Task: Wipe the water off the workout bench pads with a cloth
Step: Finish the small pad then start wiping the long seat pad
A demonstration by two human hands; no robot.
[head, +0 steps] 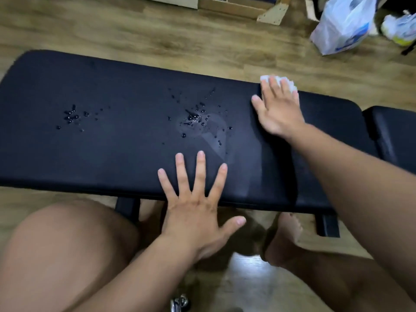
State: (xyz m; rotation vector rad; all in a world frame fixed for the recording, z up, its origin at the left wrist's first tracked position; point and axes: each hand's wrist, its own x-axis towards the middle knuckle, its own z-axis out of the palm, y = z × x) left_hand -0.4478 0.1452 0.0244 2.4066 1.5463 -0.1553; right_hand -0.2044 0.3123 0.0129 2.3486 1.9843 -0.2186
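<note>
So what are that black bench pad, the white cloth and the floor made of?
The bench pad looks like black vinyl or faux leather: smooth, slightly shiny, and the water drops bead on it rather than soak in. The cloth under the right hand looks like soft white fabric, perhaps paper; little shows. The floor looks like wood-grain laminate or vinyl planks.

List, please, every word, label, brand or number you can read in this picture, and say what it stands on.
No text here can be read.
On the white plastic bag: blue print, too blurred to read.
On the second bag beside it: blue and yellow print, too blurred to read.
On the bench pad: no label or brand shows.
</note>
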